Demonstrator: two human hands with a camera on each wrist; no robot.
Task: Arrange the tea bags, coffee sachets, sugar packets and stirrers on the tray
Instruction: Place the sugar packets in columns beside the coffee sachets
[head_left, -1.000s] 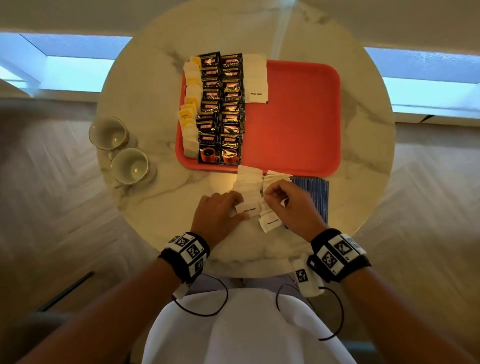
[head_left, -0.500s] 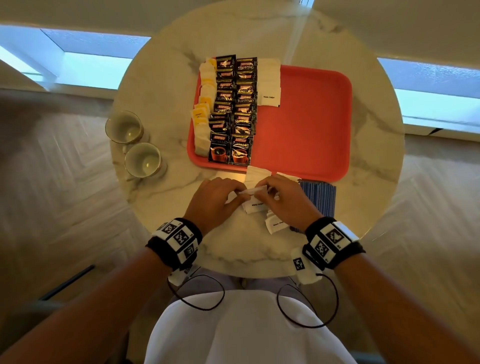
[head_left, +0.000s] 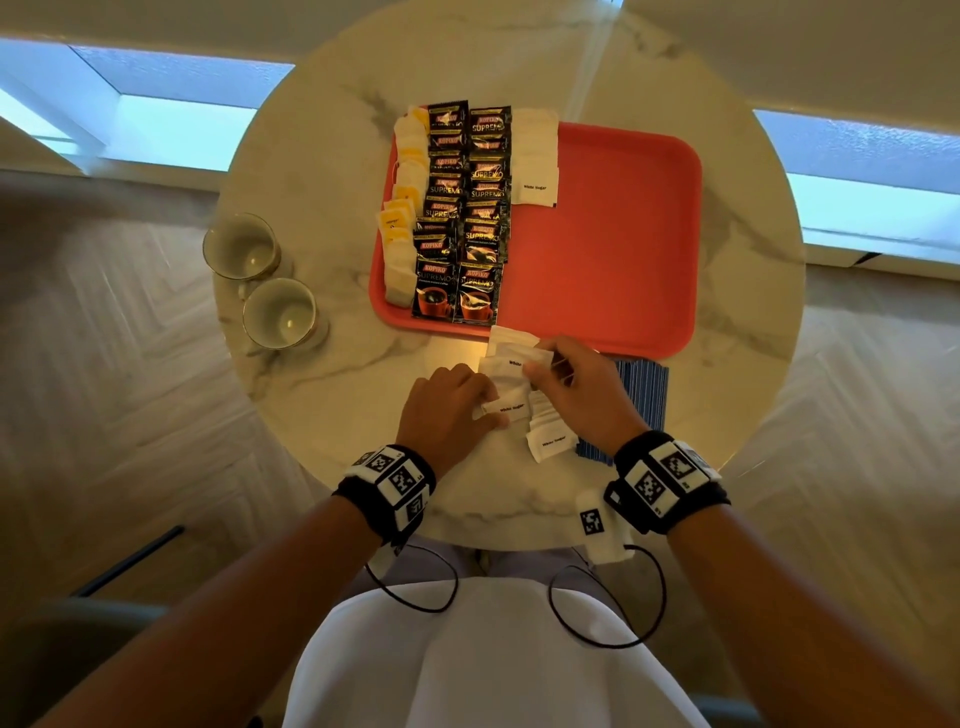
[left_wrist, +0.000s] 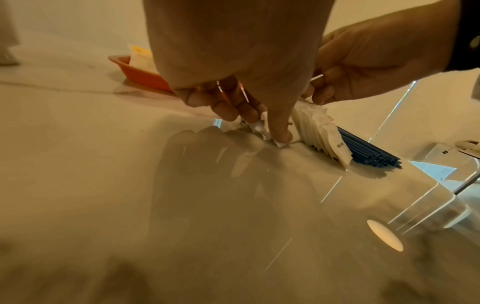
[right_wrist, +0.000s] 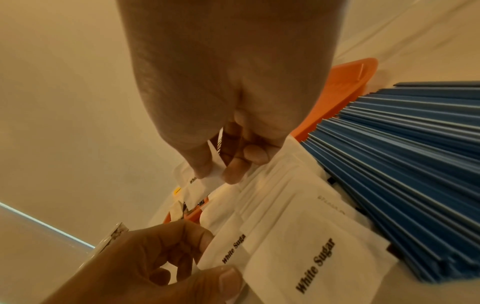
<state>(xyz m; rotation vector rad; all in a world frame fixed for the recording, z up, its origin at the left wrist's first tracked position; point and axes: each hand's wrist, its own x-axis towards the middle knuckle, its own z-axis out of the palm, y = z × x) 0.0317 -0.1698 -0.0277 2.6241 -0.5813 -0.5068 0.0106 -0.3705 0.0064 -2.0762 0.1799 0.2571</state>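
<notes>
A red tray (head_left: 613, 234) carries a column of tea bags (head_left: 402, 208), two columns of black coffee sachets (head_left: 467, 208) and a short column of white sugar packets (head_left: 535, 156). In front of the tray a fanned row of loose sugar packets (head_left: 540, 426) lies on the table beside blue stirrers (head_left: 644, 395). My left hand (head_left: 488, 410) pinches the near end of that row, thumb on a packet (right_wrist: 226, 246). My right hand (head_left: 535, 369) pinches a single sugar packet (right_wrist: 205, 181) lifted just short of the tray's front rim (right_wrist: 345, 82).
Two empty cups (head_left: 241, 247) (head_left: 280, 312) stand left of the tray on the round marble table (head_left: 322, 156). The tray's right half is bare. The stirrers (right_wrist: 402, 154) lie close under my right wrist. A tagged white block (head_left: 597, 525) hangs at the table's near edge.
My right hand has picked one packet out of the row and carried it forward towards the tray's front edge. My left hand has stayed on the row.
</notes>
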